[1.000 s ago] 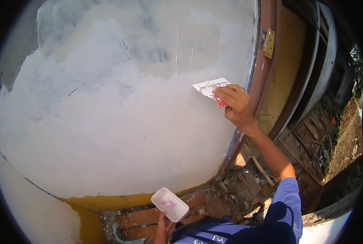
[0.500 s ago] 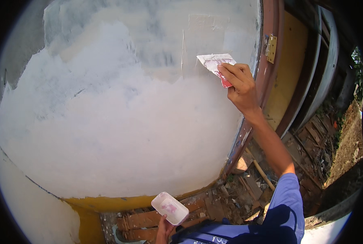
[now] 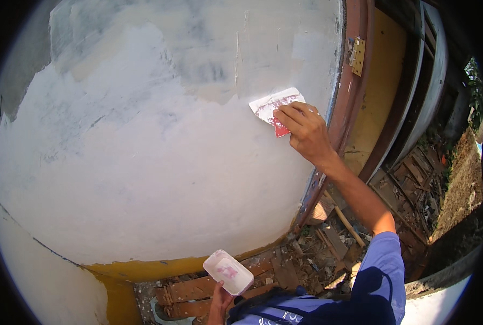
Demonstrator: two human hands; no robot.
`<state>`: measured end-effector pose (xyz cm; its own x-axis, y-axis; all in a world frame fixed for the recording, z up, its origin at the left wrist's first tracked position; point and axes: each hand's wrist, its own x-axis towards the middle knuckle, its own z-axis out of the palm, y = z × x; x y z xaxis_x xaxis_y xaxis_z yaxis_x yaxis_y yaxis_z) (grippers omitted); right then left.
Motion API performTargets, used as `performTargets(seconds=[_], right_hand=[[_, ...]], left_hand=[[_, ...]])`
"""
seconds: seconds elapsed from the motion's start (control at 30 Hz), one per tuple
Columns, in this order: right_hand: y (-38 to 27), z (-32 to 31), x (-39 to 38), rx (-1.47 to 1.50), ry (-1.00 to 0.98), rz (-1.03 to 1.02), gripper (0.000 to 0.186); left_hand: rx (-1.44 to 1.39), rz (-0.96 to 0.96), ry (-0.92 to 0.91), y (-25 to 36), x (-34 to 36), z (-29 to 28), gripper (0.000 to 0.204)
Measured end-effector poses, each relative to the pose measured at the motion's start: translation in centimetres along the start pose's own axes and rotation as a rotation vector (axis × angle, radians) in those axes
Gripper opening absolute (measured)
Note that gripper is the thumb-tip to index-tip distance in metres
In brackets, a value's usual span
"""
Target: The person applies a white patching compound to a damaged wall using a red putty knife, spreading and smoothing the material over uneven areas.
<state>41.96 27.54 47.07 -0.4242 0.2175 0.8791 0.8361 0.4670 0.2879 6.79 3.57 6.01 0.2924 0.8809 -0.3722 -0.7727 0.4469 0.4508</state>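
The right hand (image 3: 309, 132) pinches a wide, white-smeared scraper (image 3: 271, 105) with a red grip, its blade at the pale wall (image 3: 144, 173). The left hand (image 3: 220, 299), lower down, clasps a white rectangular tray (image 3: 229, 273) by its edge; pinkish residue lies inside. From where I stand, a brass-coloured hinge (image 3: 359, 57) sits on the reddish-brown door frame (image 3: 347, 103), and a yellow band (image 3: 144, 269) edges the wall's foot, above broken boards (image 3: 190, 292).

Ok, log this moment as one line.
left hand: holds white tray | right hand: holds red-handled scraper | wall: patchy white and grey
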Motion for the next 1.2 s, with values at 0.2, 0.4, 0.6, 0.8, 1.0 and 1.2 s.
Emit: performTargets(seconds=[0.2, 0.4, 0.6, 0.8, 1.0, 1.2], right_hand=[[-1.8, -1.2, 0.0, 0.09, 0.024, 0.096, 0.042], [7.5, -6.3, 15.8, -0.031, 0.306, 0.038, 0.037], [3.9, -3.0, 11.2, -0.123, 0.182, -0.081, 0.039], [-2.1, -0.8, 1.2, -0.007, -0.075, -0.136, 0.037], [2.6, -5.1, 12.2, -0.062, 0.274, -0.054, 0.04], [4.0, -3.8, 13.8, -0.129, 0.225, -0.067, 0.041]], left_hand=[[0.03, -0.02, 0.052, -0.4, -0.2, -1.1, 0.082], [0.02, 0.009, 0.054, 0.6, -1.0, -1.6, 0.083], [0.006, 0.044, 0.044, 1.3, -1.4, -1.1, 0.082], [0.021, 0.037, 0.037, 1.3, -1.3, -2.0, 0.082], [0.009, 0.033, 0.042, 1.5, -1.0, -2.5, 0.082], [0.007, 0.027, 0.035, 1.7, -1.1, -1.5, 0.084]])
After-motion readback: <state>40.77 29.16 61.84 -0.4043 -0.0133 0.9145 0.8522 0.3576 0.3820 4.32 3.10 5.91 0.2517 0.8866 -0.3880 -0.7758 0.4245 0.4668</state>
